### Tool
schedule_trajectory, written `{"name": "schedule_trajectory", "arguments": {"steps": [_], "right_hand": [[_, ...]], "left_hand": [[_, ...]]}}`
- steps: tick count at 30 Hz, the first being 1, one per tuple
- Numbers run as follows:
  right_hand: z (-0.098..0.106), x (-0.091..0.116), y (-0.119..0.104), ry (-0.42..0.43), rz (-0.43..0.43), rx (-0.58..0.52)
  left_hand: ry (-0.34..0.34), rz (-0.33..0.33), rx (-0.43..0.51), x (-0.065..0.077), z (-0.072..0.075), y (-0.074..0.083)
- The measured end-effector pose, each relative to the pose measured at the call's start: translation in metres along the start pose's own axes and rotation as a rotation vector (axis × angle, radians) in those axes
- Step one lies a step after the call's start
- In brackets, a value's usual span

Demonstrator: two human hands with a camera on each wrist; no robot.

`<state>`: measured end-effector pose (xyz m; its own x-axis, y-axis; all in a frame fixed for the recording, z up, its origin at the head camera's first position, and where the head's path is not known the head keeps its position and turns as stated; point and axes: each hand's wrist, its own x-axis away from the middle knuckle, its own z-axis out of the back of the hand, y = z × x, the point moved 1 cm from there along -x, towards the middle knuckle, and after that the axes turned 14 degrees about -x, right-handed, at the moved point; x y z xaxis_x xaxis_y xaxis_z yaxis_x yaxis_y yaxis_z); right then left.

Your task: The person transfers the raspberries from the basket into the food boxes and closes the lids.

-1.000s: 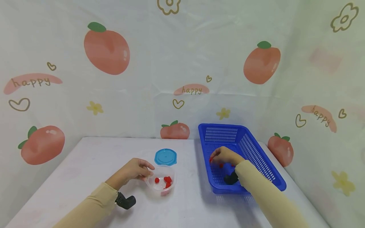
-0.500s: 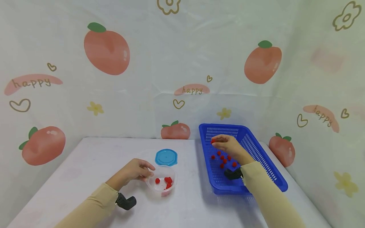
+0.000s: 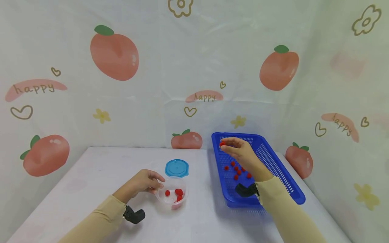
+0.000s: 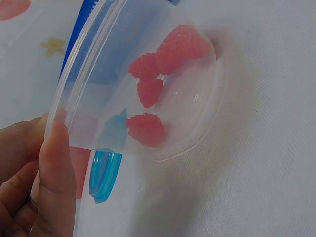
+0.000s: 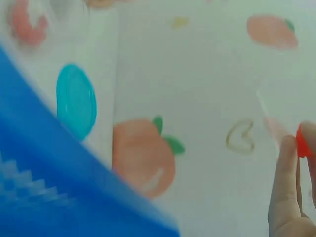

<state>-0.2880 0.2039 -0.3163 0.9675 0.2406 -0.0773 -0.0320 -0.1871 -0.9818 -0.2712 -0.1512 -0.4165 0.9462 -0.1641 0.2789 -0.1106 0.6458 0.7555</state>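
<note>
My left hand (image 3: 142,182) pinches the rim of a round clear plastic tub (image 3: 165,203), thumb and fingers on either side of its wall. Several raspberries (image 4: 146,130) lie in the bottom of the tub, as the left wrist view shows through its side. Over the blue basket (image 3: 223,191), my right hand (image 3: 244,155) is raised and pinches one red raspberry (image 3: 223,143) between thumb and fingertips. That same berry shows bright red at the right edge of the right wrist view. More raspberries (image 3: 235,177) are scattered on the basket floor, partly covered by the right hand.
A light blue lid (image 3: 177,168) lies flat on the white table (image 3: 121,158) just behind the tub. The basket's raised walls stand at the table's right side. A fruit-printed white curtain (image 3: 152,67) hangs behind and at both sides.
My right hand has risen from the basket floor with a raspberry in its fingertips and shifted slightly left, uncovering the berries below. The left hand and tub have stayed put.
</note>
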Motion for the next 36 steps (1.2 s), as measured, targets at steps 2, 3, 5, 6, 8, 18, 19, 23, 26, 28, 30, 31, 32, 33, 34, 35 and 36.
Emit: {"name": "schedule_trajectory", "arguments": {"steps": [2, 3, 5, 6, 8, 18, 19, 23, 26, 28, 30, 31, 32, 33, 34, 35, 36], "right_hand": [[-0.01, 0.003, -0.001, 0.004, 0.01, -0.034], [-0.015, 0.005, -0.001, 0.004, 0.015, -0.045], [-0.024, 0.008, 0.0, 0.01, 0.023, -0.076], [-0.029, 0.01, 0.001, 0.014, 0.029, -0.09], [-0.037, 0.013, 0.003, 0.023, 0.035, -0.11], [-0.08, 0.024, 0.026, 0.084, 0.024, -0.108], [-0.084, 0.025, 0.03, 0.084, 0.019, -0.091], [-0.096, 0.029, 0.046, 0.052, -0.024, -0.018], [-0.103, 0.032, 0.059, 0.004, -0.05, 0.011], [-0.106, 0.033, 0.066, -0.023, -0.058, 0.015], [-0.109, 0.035, 0.073, -0.037, -0.068, 0.012], [-0.11, 0.035, 0.076, -0.041, -0.072, 0.015], [-0.111, 0.035, 0.08, -0.044, -0.079, 0.016], [-0.112, 0.036, 0.083, -0.045, -0.084, 0.024], [-0.113, 0.036, 0.086, -0.045, -0.092, 0.034], [-0.114, 0.036, 0.09, -0.044, -0.099, 0.047], [-0.115, 0.036, 0.093, -0.04, -0.107, 0.059]], "left_hand": [[0.004, 0.005, -0.004, 0.0, 0.0, 0.0], [0.007, 0.008, -0.006, -0.001, 0.0, 0.0], [0.011, 0.012, -0.012, -0.001, 0.0, 0.0], [0.013, 0.013, -0.013, -0.001, -0.001, 0.0], [0.014, 0.015, -0.014, -0.001, -0.001, 0.0], [0.004, 0.008, -0.003, -0.001, 0.0, -0.001], [0.003, 0.007, -0.002, -0.001, 0.0, -0.001], [-0.004, 0.0, 0.006, -0.001, 0.0, -0.001], [-0.007, -0.005, 0.011, 0.0, 0.0, 0.0], [-0.008, -0.008, 0.013, 0.0, 0.0, 0.0], [-0.008, -0.009, 0.013, 0.0, 0.0, 0.0], [-0.008, -0.009, 0.012, 0.0, 0.0, 0.0], [-0.008, -0.009, 0.012, 0.0, 0.0, 0.0], [-0.007, -0.007, 0.011, 0.0, 0.0, 0.0], [-0.006, -0.006, 0.011, 0.0, 0.0, 0.0], [-0.005, -0.004, 0.01, 0.0, 0.0, 0.0], [-0.003, -0.003, 0.009, -0.001, 0.0, 0.0]]}}
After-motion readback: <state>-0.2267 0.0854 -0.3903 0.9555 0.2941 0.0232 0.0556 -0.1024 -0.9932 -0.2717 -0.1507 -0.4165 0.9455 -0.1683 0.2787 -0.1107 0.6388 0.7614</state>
